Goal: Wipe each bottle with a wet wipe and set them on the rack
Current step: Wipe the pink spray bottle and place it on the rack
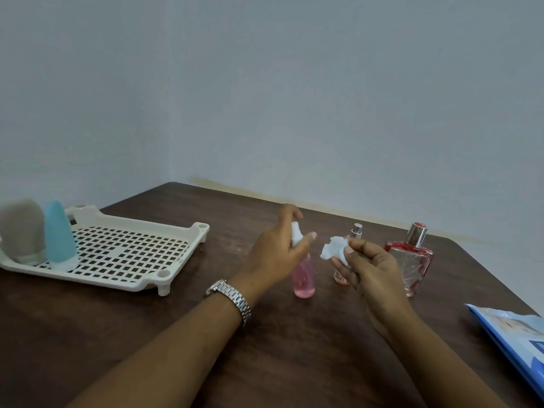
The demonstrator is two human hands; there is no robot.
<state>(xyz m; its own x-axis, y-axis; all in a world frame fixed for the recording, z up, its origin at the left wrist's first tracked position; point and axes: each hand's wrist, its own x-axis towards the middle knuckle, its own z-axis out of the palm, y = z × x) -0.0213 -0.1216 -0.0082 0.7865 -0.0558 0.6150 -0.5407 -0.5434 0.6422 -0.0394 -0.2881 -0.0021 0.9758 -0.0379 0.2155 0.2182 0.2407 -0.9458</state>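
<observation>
Pink liquid (304, 285) in spray bottle (302, 267), left hand (273, 254) grip.

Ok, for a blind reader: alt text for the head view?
A person's left hand grips a pink spray bottle while the right hand pinches a wet wipe. A blue bottle and a grey bottle stand on the white rack at left.
</observation>
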